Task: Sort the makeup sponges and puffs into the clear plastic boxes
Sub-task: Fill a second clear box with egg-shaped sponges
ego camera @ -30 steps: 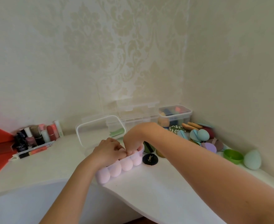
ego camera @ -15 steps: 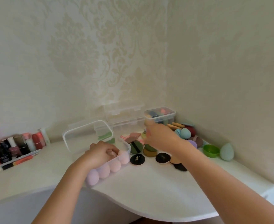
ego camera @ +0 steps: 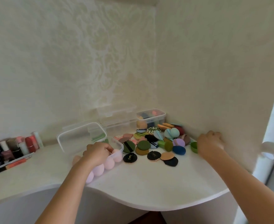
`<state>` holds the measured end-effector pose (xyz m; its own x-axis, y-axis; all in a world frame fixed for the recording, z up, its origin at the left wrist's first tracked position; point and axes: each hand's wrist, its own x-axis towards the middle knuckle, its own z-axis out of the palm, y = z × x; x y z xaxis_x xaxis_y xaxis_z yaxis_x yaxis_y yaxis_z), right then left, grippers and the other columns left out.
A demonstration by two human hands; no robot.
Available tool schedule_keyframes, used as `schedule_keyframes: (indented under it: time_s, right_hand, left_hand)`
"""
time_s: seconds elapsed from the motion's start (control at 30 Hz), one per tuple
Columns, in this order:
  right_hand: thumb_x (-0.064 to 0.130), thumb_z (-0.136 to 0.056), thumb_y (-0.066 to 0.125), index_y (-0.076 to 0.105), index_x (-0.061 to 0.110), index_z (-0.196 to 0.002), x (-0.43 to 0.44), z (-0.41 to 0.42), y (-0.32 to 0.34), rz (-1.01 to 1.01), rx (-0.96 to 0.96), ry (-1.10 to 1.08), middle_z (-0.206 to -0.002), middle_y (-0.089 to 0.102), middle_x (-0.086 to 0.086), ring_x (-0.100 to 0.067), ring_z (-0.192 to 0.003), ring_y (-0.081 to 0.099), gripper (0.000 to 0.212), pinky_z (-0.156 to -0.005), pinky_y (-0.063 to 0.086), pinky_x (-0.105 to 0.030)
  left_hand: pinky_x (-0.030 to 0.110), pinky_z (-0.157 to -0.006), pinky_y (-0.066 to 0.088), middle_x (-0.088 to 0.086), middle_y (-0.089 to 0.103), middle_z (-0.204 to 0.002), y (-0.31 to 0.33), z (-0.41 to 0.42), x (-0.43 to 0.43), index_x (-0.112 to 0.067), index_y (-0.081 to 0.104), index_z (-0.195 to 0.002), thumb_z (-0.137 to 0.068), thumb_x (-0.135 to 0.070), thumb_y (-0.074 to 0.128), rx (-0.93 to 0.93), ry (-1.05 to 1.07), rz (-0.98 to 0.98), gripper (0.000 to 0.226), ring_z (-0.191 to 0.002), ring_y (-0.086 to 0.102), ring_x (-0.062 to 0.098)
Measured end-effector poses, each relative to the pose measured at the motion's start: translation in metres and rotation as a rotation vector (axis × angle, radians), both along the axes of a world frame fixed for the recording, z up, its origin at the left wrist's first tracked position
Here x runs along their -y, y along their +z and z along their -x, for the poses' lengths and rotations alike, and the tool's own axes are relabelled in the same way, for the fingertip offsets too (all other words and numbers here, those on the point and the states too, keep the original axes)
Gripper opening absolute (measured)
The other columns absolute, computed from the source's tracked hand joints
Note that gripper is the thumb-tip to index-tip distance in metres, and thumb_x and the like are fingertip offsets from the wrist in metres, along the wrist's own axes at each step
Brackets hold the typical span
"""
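A clear box (ego camera: 117,143) at the table's front holds a row of pink egg sponges (ego camera: 109,162). My left hand (ego camera: 97,152) grips its near rim, fingers curled over the edge. A pile of flat puffs and sponges (ego camera: 155,143) in green, black, blue, purple and tan lies to the right. My right hand (ego camera: 211,142) is curled knuckles-up by the right wall, just past a small green cup (ego camera: 194,147). What lies under that hand is hidden. A second clear box (ego camera: 150,118) with mixed sponges stands in the corner.
The box's clear lid (ego camera: 81,136) stands open behind it, and more clear boxes (ego camera: 117,120) sit against the back wall. Cosmetic bottles and lipsticks (ego camera: 15,147) crowd the left edge. A white door handle (ego camera: 272,147) sticks out at the right.
My right hand has left the pink sponge box, crossed over the puff pile and reached the right wall beside the green cup. The mint egg sponge seen there before is now covered. The view has panned right.
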<state>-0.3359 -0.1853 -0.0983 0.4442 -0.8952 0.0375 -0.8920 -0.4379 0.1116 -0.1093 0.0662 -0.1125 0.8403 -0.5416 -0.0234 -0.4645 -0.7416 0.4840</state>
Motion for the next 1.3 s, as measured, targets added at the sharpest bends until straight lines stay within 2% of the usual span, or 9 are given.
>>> schedule_keyframes:
  time_s: [0.2,0.37,0.43,0.63,0.77,0.97,1.03,1.1,1.3]
  right_hand:
    - [0.017,-0.094,0.043,0.052,0.012,-0.127,-0.016,-0.009,0.036,0.076,-0.014,0.107,-0.128,0.049,-0.009,-0.024,-0.12,0.043,0.035,-0.086,0.042,-0.026]
    - [0.022,-0.087,0.063,0.059,0.01,-0.106,-0.043,-0.041,0.059,-0.022,0.197,0.396,-0.079,0.053,0.001,-0.015,-0.076,0.055,0.023,-0.064,0.043,-0.022]
    - [0.023,-0.088,0.062,0.056,0.011,-0.097,-0.059,-0.055,0.065,-0.154,0.366,0.566,-0.085,0.055,0.003,-0.015,-0.075,0.054,0.016,-0.059,0.04,-0.019]
    - [0.02,-0.084,0.068,0.058,0.022,-0.118,-0.108,-0.098,0.065,-0.309,0.513,0.941,-0.102,0.056,0.004,-0.01,-0.079,0.054,0.035,-0.063,0.043,-0.017]
    - [0.013,-0.081,0.071,0.066,0.017,-0.114,-0.124,-0.134,0.06,-0.255,0.46,1.089,-0.086,0.053,0.008,-0.002,-0.064,0.044,0.034,-0.052,0.036,-0.004]
    - [0.008,-0.083,0.064,0.067,0.01,-0.112,-0.145,-0.182,0.043,-0.145,0.19,1.113,-0.106,0.064,-0.009,-0.025,-0.098,0.059,0.029,-0.075,0.042,-0.026]
    - [0.001,-0.085,0.056,0.067,0.005,-0.087,-0.149,-0.191,0.032,-0.072,0.07,1.115,-0.078,0.059,-0.009,-0.026,-0.075,0.057,0.012,-0.059,0.042,-0.025]
    - [-0.002,-0.085,0.053,0.05,0.008,-0.061,-0.15,-0.195,0.023,-0.019,0.017,1.106,-0.059,0.043,-0.004,-0.02,-0.053,0.043,0.026,-0.044,0.029,-0.023]
    - [0.003,-0.085,0.055,0.035,0.01,-0.052,-0.142,-0.198,0.028,-0.033,-0.071,1.122,-0.055,0.035,-0.004,-0.019,-0.049,0.031,0.038,-0.045,0.026,-0.025]
  left_hand:
    - [0.038,-0.095,0.045,0.002,0.061,-0.107,0.001,0.001,-0.001,-0.052,0.056,-0.06,-0.071,-0.035,0.036,-0.042,0.002,0.024,0.029,-0.101,0.055,0.024]
    - [0.038,-0.094,0.045,0.0,0.063,-0.104,0.003,0.003,-0.002,-0.053,0.06,-0.059,-0.069,-0.04,0.037,-0.065,-0.007,0.014,0.028,-0.102,0.055,0.022]
    - [0.039,-0.095,0.045,-0.001,0.064,-0.102,0.003,0.003,-0.003,-0.058,0.058,-0.056,-0.064,-0.041,0.035,-0.07,-0.026,0.015,0.029,-0.104,0.054,0.022]
    - [0.035,-0.095,0.044,-0.005,0.063,-0.104,0.005,0.003,-0.002,-0.064,0.055,-0.056,-0.064,-0.043,0.036,-0.084,-0.005,-0.007,0.029,-0.106,0.052,0.018]
    - [0.031,-0.098,0.037,-0.01,0.062,-0.105,0.005,0.005,-0.001,-0.055,0.053,-0.064,-0.086,-0.037,0.04,-0.036,0.003,-0.055,0.032,-0.108,0.041,0.019]
    - [0.033,-0.097,0.038,-0.013,0.061,-0.104,0.001,-0.002,0.0,-0.06,0.055,-0.057,-0.073,-0.05,0.037,-0.063,0.027,-0.059,0.026,-0.107,0.048,0.017]
    - [0.032,-0.093,0.041,-0.008,0.061,-0.102,0.002,0.001,0.0,-0.049,0.056,-0.059,-0.082,-0.044,0.042,-0.046,0.046,-0.049,0.027,-0.102,0.052,0.017]
    - [0.029,-0.084,0.042,-0.005,0.061,-0.1,0.0,0.0,-0.001,-0.044,0.055,-0.062,-0.084,-0.044,0.043,-0.013,0.055,-0.032,0.025,-0.096,0.055,0.017]
    - [0.024,-0.068,0.035,-0.008,0.058,-0.102,-0.001,-0.003,-0.002,-0.048,0.062,-0.075,-0.08,-0.042,0.042,-0.024,0.041,-0.034,0.022,-0.094,0.052,0.014]
